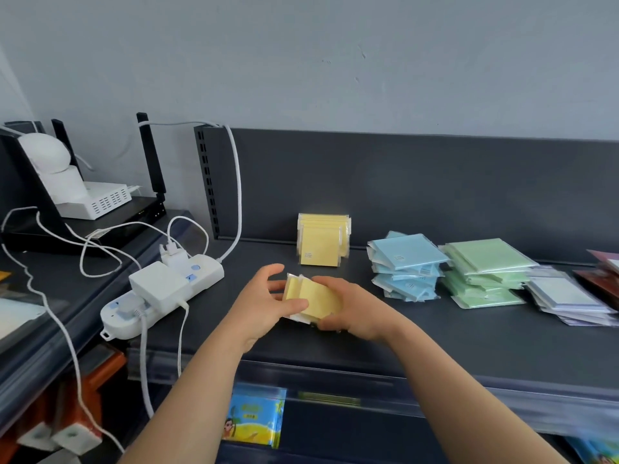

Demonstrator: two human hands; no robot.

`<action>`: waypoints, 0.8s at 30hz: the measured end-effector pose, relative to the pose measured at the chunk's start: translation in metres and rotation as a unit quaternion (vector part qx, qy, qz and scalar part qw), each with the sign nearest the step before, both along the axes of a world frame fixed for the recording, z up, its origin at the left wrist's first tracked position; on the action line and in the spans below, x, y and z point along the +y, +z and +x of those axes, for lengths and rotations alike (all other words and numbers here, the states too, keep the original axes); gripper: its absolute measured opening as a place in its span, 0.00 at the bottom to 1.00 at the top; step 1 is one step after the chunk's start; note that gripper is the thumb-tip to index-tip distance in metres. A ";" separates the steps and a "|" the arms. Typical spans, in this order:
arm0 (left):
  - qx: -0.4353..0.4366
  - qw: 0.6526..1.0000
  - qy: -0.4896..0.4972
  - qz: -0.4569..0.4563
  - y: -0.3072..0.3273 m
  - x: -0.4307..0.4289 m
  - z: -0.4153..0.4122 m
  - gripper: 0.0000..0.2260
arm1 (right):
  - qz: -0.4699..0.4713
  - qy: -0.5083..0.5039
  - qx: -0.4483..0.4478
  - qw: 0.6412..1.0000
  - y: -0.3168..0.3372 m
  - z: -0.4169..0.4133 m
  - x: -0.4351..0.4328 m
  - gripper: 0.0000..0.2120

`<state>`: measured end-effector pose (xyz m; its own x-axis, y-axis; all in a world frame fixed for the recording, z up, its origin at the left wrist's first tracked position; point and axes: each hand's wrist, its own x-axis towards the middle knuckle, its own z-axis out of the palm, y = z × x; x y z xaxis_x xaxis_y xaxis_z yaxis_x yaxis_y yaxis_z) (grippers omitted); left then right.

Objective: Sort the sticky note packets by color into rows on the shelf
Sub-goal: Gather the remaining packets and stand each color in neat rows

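Observation:
A small stack of yellow sticky note packets (313, 298) is held between my left hand (264, 304) and my right hand (355, 308), just above the dark shelf (435, 339). Behind them, a row of yellow packets (322, 241) stands upright against the shelf's back panel. To the right lie a loose pile of blue packets (405, 266), a pile of green packets (485, 271), a pile of pale lilac packets (566, 296) and dark red packets (603, 269) at the frame's edge.
A white power strip (160, 293) with plugs, an adapter and white cables lies at the shelf's left end. A router with black antennas and white devices (100, 199) stands further left. Colourful packets (254, 416) hang on the lower level.

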<state>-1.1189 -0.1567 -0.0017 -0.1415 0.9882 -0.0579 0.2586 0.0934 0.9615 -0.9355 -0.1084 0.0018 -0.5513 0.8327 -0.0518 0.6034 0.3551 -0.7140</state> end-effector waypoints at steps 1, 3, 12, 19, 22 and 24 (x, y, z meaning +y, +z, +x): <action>0.004 1.000 0.002 0.005 -0.001 0.001 0.001 0.35 | -0.003 0.007 -0.002 1.000 -0.001 -0.001 0.000 0.39; 0.017 1.000 -0.002 0.010 -0.002 0.005 0.001 0.36 | -0.028 0.019 0.016 0.999 -0.001 0.000 0.000 0.38; 0.025 0.999 -0.017 0.031 -0.005 0.020 0.003 0.27 | -0.066 -0.066 0.177 0.980 -0.011 -0.001 0.017 0.18; 0.055 0.997 0.019 0.058 -0.009 0.039 0.007 0.23 | 0.015 -0.092 0.129 0.987 -0.012 -0.008 0.032 0.21; 0.122 0.988 0.022 0.087 -0.007 0.050 0.004 0.22 | 0.076 -0.093 0.105 0.987 -0.005 -0.012 0.042 0.22; 0.180 0.980 0.043 0.072 -0.011 0.058 0.001 0.18 | 0.090 -0.110 0.102 0.985 -0.003 -0.015 0.048 0.24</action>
<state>-1.1181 -0.0987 -0.0122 -0.2099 0.9662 0.1495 0.5807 0.0003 0.8141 -0.9501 -0.0605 -0.0011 -0.3396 0.9190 0.2004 0.5312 0.3632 -0.7654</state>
